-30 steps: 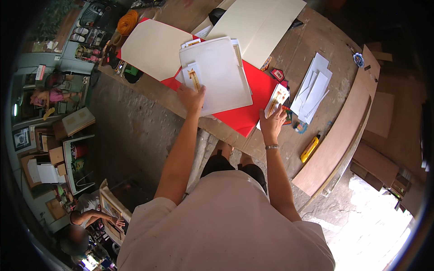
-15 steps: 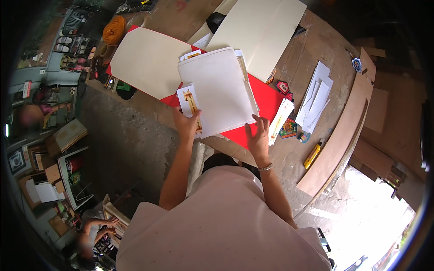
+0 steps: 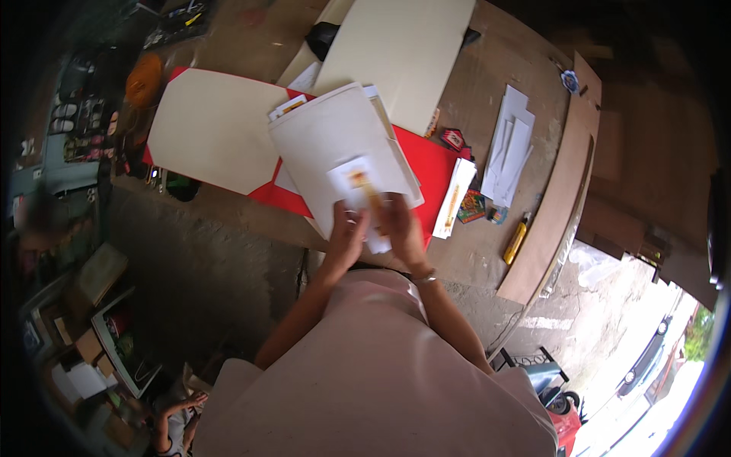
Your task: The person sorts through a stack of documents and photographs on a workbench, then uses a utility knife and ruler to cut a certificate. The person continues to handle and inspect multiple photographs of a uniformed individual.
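Note:
A white paper strip printed with a gold ribbon [image 3: 352, 177] is held between my two hands, tilted over a stack of large white sheets [image 3: 324, 141]. My left hand [image 3: 348, 238] grips its near left side. My right hand [image 3: 403, 231] closes on its right edge, slightly smeared by motion. Beneath the stack lies red sheeting [image 3: 428, 175], with a cream board [image 3: 221, 129] on its left part. More gold-printed strips [image 3: 454, 199] rest on the red sheet to the right. Another gold-printed piece [image 3: 289, 105] pokes out at the stack's far left corner.
A larger cream board [image 3: 396, 57] lies at the far side. White paper offcuts [image 3: 509, 148], colourful patches [image 3: 453, 139] and a yellow cutter [image 3: 516, 240] are on the right, beside a long wooden strip [image 3: 556, 206]. An orange coil [image 3: 144, 80] sits far left. Another person's arm [image 3: 171, 419] shows lower left.
The gold-printed strip has moved right, from the stack's left edge toward its near middle. My right hand has left the stack's near right corner and joined the left on the strip.

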A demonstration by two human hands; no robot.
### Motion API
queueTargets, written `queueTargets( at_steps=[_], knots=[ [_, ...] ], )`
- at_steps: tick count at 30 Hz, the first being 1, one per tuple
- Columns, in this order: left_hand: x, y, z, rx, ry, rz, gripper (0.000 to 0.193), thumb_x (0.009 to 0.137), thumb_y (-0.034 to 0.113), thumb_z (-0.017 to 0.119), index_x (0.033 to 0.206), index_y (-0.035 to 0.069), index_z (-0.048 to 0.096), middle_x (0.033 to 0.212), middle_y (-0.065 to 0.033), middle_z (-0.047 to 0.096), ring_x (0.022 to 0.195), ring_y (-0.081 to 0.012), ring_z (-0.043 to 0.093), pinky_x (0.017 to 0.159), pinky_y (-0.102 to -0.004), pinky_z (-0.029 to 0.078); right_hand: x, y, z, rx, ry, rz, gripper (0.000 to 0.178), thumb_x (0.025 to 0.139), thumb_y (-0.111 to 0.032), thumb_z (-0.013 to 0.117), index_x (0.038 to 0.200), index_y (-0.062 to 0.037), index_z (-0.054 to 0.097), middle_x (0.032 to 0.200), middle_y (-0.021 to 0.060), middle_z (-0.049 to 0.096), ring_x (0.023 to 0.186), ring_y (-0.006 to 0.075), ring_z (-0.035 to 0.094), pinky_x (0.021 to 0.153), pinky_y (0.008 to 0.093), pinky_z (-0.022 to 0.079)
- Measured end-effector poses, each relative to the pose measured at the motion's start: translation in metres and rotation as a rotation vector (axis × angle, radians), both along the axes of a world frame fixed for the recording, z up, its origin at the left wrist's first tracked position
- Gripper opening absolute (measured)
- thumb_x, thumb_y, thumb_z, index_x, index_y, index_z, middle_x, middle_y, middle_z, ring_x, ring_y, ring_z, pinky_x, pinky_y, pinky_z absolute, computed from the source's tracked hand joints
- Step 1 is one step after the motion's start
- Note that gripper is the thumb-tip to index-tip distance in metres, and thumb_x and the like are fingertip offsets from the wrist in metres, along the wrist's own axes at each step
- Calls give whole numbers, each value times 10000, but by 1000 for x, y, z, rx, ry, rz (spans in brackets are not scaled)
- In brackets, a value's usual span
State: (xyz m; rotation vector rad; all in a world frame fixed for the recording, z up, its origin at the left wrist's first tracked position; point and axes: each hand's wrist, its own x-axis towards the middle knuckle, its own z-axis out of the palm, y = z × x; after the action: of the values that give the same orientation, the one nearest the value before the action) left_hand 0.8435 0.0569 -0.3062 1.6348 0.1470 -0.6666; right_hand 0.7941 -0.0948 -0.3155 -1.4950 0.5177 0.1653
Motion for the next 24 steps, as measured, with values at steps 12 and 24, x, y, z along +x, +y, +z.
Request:
queueTargets(
  at_steps=[12,24],
  knots=[
    [-14,64,-60,507,-494,266,614,927,333,733,1307,-51,443,1215,-192,503,1116,-282,504,964,-429,430,-40,-120,-46,-1231,-138,-417,304,964,-75,618,1258,-11,578,1057,116,651,865,217,642,690,331,533],
    [-28,67,-47,336,-320,200,576,880,188,785,1303,-23,455,1157,-146,553,1050,-218,547,900,-364,475,32,-44,-26,-989,-24,-2,394,906,-185,702,1247,-14,601,1169,192,582,1100,395,550,966,494,446]
  ],
)
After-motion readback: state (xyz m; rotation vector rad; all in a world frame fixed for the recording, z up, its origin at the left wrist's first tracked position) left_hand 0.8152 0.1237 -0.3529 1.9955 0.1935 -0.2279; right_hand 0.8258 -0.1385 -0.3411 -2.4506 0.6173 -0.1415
